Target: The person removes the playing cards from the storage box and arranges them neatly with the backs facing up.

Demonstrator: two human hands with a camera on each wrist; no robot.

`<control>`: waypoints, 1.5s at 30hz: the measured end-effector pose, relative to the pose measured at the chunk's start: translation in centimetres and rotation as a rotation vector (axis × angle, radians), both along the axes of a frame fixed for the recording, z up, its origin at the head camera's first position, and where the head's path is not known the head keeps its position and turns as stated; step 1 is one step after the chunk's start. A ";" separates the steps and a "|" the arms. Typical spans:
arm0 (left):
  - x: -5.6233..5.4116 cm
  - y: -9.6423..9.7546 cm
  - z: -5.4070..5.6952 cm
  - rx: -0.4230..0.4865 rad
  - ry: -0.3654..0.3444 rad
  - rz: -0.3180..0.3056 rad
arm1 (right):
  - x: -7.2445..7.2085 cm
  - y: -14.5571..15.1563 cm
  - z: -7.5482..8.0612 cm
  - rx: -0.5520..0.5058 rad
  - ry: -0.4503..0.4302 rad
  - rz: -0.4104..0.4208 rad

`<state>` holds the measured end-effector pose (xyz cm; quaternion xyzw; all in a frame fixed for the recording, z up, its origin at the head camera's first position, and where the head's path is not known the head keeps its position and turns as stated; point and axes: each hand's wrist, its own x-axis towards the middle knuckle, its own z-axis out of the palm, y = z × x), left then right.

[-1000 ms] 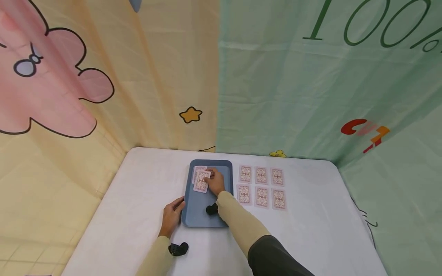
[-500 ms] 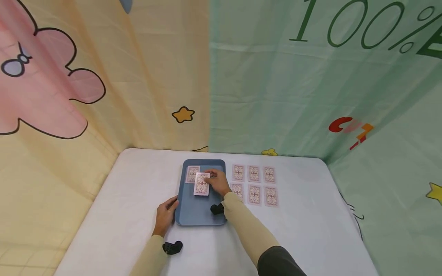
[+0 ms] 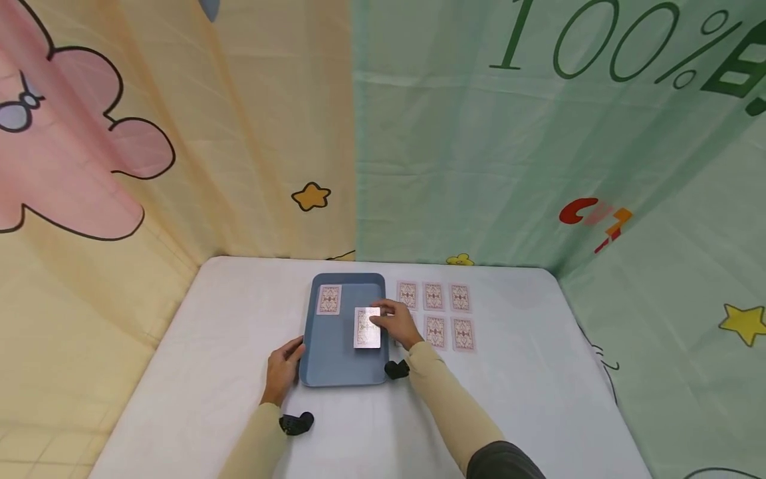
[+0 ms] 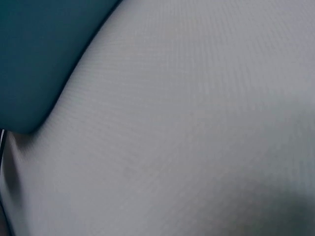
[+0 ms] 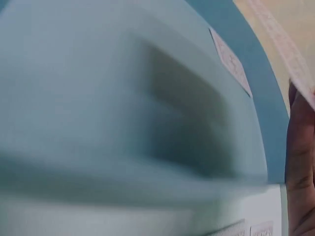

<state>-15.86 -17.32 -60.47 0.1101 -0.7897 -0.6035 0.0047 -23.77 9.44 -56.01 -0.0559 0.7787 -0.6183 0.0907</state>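
My right hand [image 3: 399,324] pinches a playing card [image 3: 367,328] by its right edge. The card is raised over the right part of the blue tray [image 3: 335,378], its patterned back showing. At the tray's upper left corner lies another playing card [image 3: 329,300], back up. In the right wrist view, fingers [image 5: 300,157] hold the card's edge at the far right, and a dark shadow falls on the tray below. My left hand [image 3: 281,371] rests against the tray's left rim. The left wrist view shows a tray corner [image 4: 34,64], without the hand.
Right of the tray, several face-down cards [image 3: 433,297] lie in two rows; the right hand covers part of the near row's leftmost one. A white cloth [image 3: 509,399] covers the table. Patterned curtains [image 3: 419,166] hang around its back and sides.
My right hand has drawn the card from the tray's upper left towards its right side, uncovering the card left there. The head view has turned slightly right. My left hand stays at the rim.
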 end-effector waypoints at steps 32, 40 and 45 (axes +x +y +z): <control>-0.2 0.2 0.0 0.024 -0.020 -0.014 | 6.6 7.5 -1.8 -0.124 -0.110 -0.244; -0.2 0.2 0.2 0.014 -0.012 -0.015 | 7.8 8.7 -3.0 -0.047 -0.121 -0.275; 0.0 0.0 0.7 -0.002 -0.010 -0.020 | 7.8 8.2 -3.6 0.042 -0.097 -0.232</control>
